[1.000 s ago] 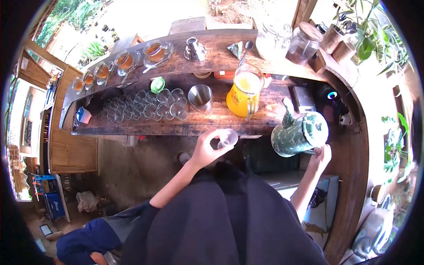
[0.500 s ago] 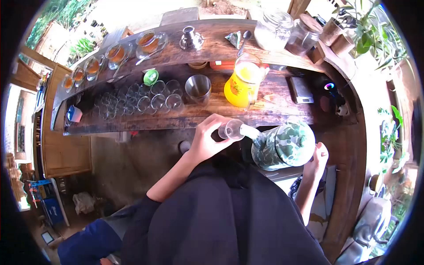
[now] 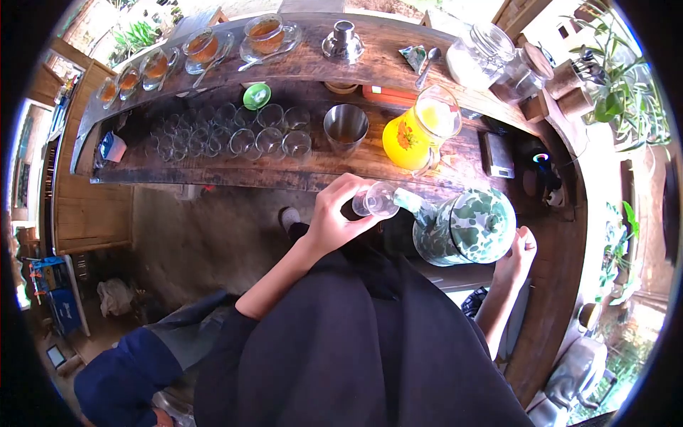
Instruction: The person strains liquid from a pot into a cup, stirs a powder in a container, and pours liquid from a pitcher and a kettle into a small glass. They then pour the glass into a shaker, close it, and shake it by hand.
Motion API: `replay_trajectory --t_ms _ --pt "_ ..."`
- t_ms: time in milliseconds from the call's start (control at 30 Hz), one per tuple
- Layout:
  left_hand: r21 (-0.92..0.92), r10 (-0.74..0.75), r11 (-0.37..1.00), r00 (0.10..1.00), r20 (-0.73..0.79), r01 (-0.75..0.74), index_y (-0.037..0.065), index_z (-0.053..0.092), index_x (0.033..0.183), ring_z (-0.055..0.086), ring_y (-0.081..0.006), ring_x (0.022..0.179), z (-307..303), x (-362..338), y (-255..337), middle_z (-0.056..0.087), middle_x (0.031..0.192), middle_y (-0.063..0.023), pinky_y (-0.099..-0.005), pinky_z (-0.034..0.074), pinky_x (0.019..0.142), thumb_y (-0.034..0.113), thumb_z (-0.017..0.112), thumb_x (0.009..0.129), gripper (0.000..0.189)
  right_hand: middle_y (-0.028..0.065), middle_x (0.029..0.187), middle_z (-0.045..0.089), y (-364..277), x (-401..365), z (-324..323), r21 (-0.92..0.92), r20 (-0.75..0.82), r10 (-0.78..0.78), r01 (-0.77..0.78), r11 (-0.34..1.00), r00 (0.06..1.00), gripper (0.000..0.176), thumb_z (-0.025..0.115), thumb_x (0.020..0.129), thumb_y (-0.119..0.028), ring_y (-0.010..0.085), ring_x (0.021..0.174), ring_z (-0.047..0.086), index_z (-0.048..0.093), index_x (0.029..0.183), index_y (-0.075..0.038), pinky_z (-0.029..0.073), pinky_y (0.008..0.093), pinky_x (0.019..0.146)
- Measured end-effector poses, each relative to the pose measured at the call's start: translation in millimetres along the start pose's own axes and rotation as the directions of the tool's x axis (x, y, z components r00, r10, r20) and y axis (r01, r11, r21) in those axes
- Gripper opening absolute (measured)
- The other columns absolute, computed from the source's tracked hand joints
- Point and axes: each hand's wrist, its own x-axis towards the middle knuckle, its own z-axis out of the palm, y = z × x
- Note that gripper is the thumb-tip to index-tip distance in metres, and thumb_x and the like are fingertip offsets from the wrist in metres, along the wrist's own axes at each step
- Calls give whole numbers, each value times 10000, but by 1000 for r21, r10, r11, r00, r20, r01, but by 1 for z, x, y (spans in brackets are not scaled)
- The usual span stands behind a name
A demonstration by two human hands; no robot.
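Note:
My left hand (image 3: pixel 337 217) is closed around a small clear glass (image 3: pixel 382 200), with thumb and fingers at its sides. The glass is tilted, its rim beside the spout (image 3: pixel 410 202) of a green-and-white mottled enamel teapot (image 3: pixel 478 226). I cannot make out any liquid in the glass or leaving the spout. My right hand (image 3: pixel 517 257) is closed at the back of the teapot, where its handle is mostly hidden by the fingers. The teapot's lid is on. Both items are held in the air in front of the counter's near edge.
On the lower shelf stand several upturned-looking glasses (image 3: pixel 242 142), a metal cup (image 3: pixel 346 129), a pitcher of orange drink (image 3: pixel 409 139) and a scale (image 3: pixel 498 155). Cups of tea (image 3: pixel 265 37), a metal dripper (image 3: pixel 343 44) and jars (image 3: pixel 480 55) line the upper counter. Another person's dark-blue-clothed leg (image 3: pixel 128 373) is at lower left.
The view has shifted, so the counter items appear farther right. The glass is turned a little differently by the spout, and the teapot is slightly higher in view. Both hands keep their hold.

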Motion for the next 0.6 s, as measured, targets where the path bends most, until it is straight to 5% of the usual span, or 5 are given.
replay_trajectory --t_ms 333,600 --pt "18 10 1000 999 -32 -9 -1 649 1001 646 -260 834 -4 -2 -12 641 920 -114 -331 518 743 51 809 650 389 -87 591 358 -2 2 8 -29 12 -10 10 1000 1000 366 558 865 44 10 540 270 362 610 -132 218 199 513" --pt "-14 -13 1000 999 -45 13 3 651 970 647 -240 816 1 -3 -12 649 923 -104 -312 514 723 57 816 654 360 -82 588 422 3 2 1 -15 96 -11 12 1000 995 330 565 877 33 -5 522 323 410 636 -130 236 186 489"
